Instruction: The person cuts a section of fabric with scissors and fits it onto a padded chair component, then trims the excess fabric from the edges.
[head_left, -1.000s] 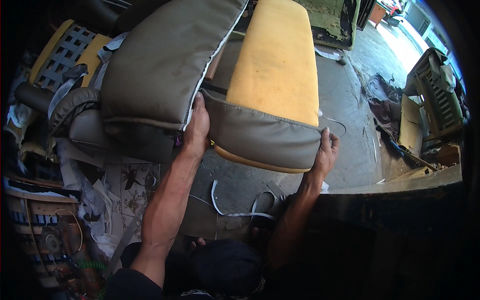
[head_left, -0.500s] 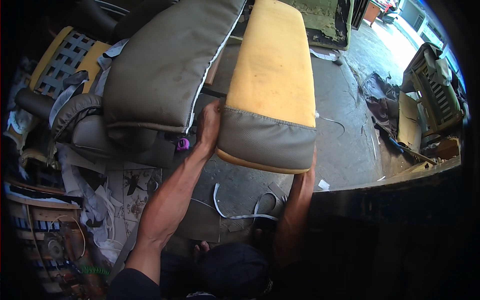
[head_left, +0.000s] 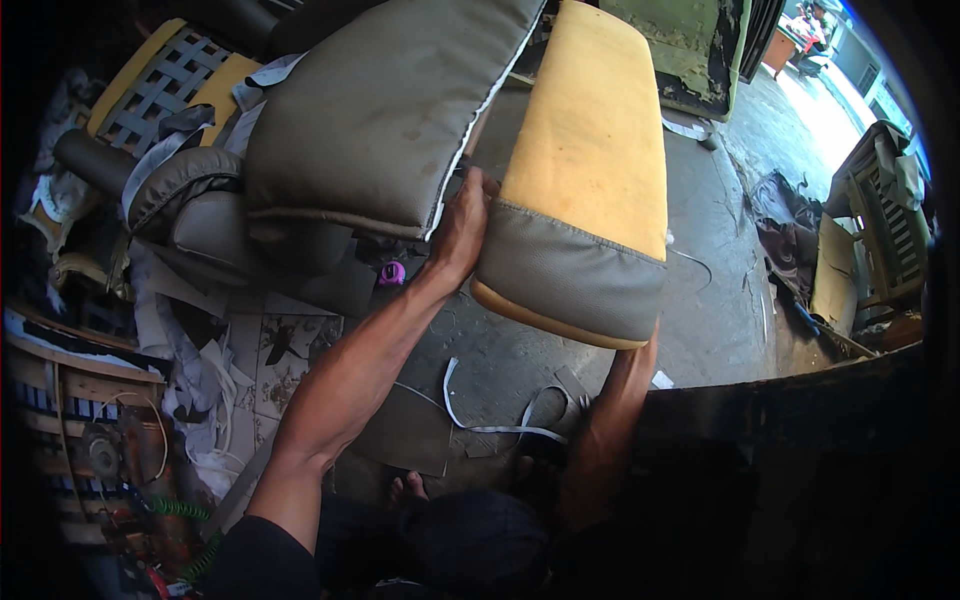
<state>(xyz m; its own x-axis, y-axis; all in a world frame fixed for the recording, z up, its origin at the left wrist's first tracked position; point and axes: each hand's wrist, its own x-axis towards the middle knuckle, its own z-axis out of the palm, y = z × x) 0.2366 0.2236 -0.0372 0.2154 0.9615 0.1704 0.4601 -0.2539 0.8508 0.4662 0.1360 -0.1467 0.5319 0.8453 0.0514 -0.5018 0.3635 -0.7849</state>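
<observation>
A long yellow foam cushion [head_left: 590, 120] has a grey leatherette band [head_left: 565, 270] round its near end. My left hand [head_left: 463, 220] grips the cushion's left side, fingertips partly hidden. My right hand [head_left: 645, 345] goes behind the near right end; its fingers are hidden. Just left of my left hand lies a large grey padded piece [head_left: 365, 110] with a white strip along its edge. A purple tape measure [head_left: 391, 272] is below that piece.
Seat frames with woven webbing [head_left: 165, 80] crowd the left, above fabric scraps and slatted wood. A wooden frame [head_left: 890, 230] and dark cloth are at right. A worn green piece [head_left: 680, 50] stands behind. A dark ledge [head_left: 760, 385] borders the lower right; white tape [head_left: 500, 428] lies on the floor.
Both hands have left the band's top edge for the cushion's sides, the right one slipping out of sight. The band now sits closer round the foam; the cushion appears slightly farther right.
</observation>
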